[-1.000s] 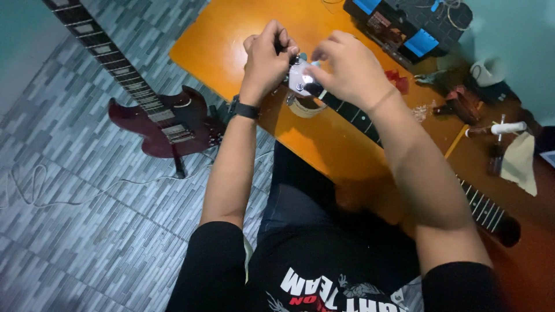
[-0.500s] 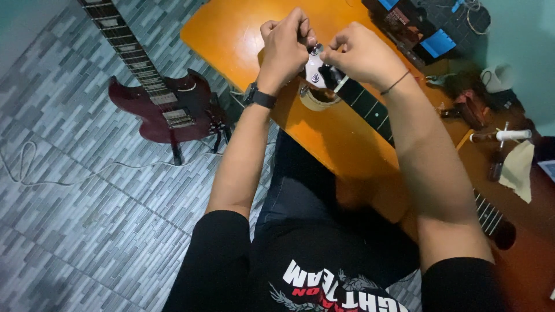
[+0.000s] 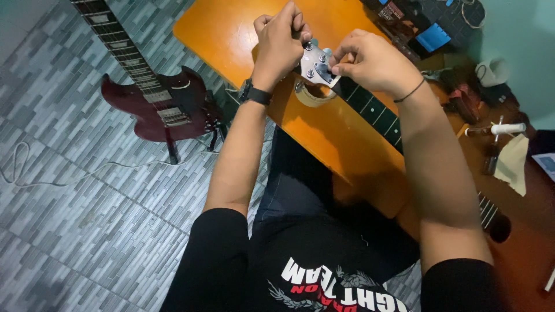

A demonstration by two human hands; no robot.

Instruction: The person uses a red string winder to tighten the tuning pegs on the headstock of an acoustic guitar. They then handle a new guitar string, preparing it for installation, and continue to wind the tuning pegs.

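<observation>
A guitar neck (image 3: 370, 110) lies across the orange table (image 3: 231, 34), its white headstock (image 3: 315, 65) with metal tuning pegs raised between both hands. My left hand (image 3: 280, 40), with a black watch on the wrist, is closed on the headstock's left edge at a peg. My right hand (image 3: 370, 60), a black band on its wrist, pinches the headstock's right side. A roll of tape (image 3: 315, 95) sits on the table just under the headstock.
A dark red electric guitar (image 3: 165, 107) lies on the grey tiled floor at left, with a white cable (image 3: 69, 173) beside it. Dark cases and a blue item (image 3: 433, 37) sit at the table's back. A cloth (image 3: 514, 164) and small tools lie at right.
The view has shifted, so the hands and headstock sit a little higher and more to the right in the frame. Both hands stay on the headstock, working at the pegs.
</observation>
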